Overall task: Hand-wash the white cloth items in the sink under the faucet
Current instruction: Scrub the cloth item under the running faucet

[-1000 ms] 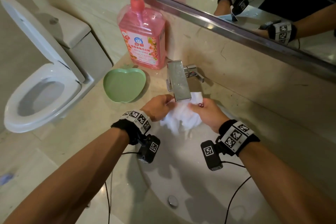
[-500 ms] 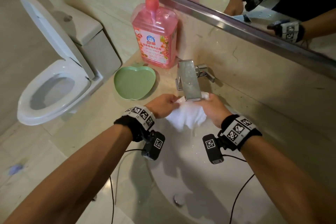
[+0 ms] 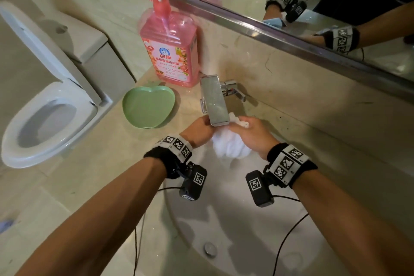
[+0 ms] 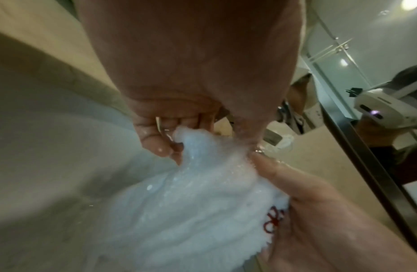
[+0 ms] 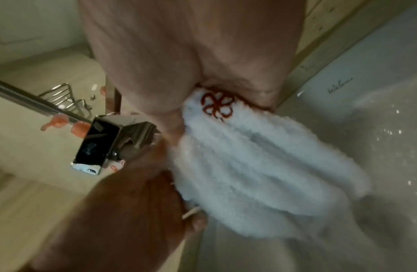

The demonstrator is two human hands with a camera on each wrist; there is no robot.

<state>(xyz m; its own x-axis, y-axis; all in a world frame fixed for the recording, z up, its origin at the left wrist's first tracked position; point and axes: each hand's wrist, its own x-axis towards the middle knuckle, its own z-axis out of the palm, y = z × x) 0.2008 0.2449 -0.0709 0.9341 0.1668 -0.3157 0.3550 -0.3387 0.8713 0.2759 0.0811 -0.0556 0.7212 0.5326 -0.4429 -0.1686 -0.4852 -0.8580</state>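
Under faucet [image 3: 214,99] at frame centre: left hand [image 3: 197,129] and right hand [image 3: 253,134] both curled around white cloth [image 3: 228,145], fingers pinching bunched wet fabric between them. Red embroidered emblem [image 5: 216,105] on cloth near right palm. Cloth hangs over sink [image 3: 235,219] basin. Green apple-shaped dish [image 3: 147,105] on counter [image 3: 94,163], left of faucet. Pink soap bottle [image 3: 170,47] behind dish. Toilet [image 3: 44,105] at left edge.
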